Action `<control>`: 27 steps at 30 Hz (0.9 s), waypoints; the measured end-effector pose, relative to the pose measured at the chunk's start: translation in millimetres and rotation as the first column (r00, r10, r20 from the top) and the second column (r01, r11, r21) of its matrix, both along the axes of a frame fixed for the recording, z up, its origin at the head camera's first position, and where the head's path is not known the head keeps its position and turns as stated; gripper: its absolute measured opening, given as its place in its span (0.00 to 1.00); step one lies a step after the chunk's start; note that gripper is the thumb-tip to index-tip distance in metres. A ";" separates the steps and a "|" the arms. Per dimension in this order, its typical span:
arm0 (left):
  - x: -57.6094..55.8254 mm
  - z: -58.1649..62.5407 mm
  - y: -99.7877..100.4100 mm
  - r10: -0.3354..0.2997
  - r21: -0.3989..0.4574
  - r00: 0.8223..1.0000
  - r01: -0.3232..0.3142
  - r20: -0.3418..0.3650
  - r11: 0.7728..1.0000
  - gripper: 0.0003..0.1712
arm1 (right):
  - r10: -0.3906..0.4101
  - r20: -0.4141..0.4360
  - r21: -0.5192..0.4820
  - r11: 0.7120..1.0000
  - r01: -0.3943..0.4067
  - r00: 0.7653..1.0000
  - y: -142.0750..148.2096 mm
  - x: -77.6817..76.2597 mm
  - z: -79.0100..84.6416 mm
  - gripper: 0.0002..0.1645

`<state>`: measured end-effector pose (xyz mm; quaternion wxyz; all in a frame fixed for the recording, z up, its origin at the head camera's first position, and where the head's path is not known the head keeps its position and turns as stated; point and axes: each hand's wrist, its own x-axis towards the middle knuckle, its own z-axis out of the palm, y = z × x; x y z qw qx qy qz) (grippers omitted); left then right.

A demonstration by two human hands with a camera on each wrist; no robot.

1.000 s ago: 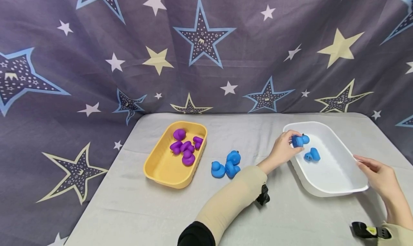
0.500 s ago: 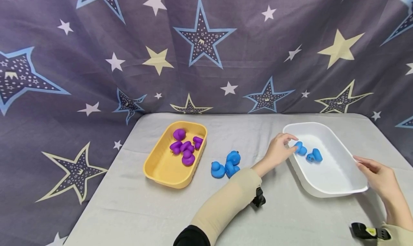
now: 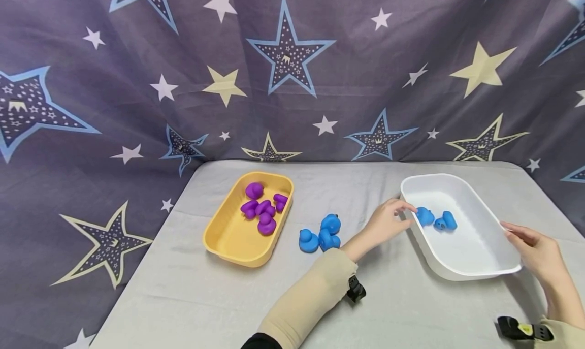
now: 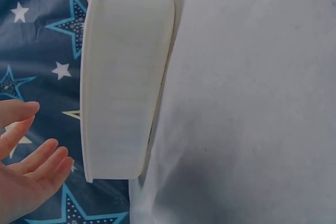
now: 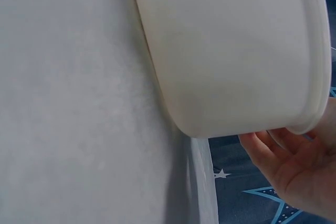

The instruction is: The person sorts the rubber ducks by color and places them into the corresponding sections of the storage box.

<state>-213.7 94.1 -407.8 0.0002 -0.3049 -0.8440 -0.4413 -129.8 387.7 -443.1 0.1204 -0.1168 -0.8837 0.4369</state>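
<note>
My left hand (image 3: 389,221) is at the left rim of a white plastic tub (image 3: 470,255), holding nothing. Its fingers are spread and relaxed beside the tub wall in the left wrist view. Inside the tub lie two blue rubber ducks, one (image 3: 425,216) close to the left wall and another (image 3: 445,221) just right of it, on its side. My right hand (image 3: 535,248) grips the tub's right rim between thumb and fingers; in the right wrist view the tub wall partly hides the fingers. Three more blue ducks (image 3: 309,241) form a group on the cloth left of my left hand.
A yellow tub (image 3: 224,240) with several purple ducks (image 3: 266,224) in it stands to the left on the pale table cloth (image 3: 183,298). Behind the table hangs a dark curtain (image 3: 347,74) printed with stars.
My left hand has let go of a blue duck inside the white tub and drawn back left to the rim. That duck now rests by the left wall. My right hand stays at the rim.
</note>
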 end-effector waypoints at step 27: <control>25.5 16.2 -64.5 -0.031 -0.073 0.999 0.032 0.006 0.997 0.14 | 0.010 -0.016 0.020 1.000 -0.010 1.000 32.8 -15.7 -35.9 0.18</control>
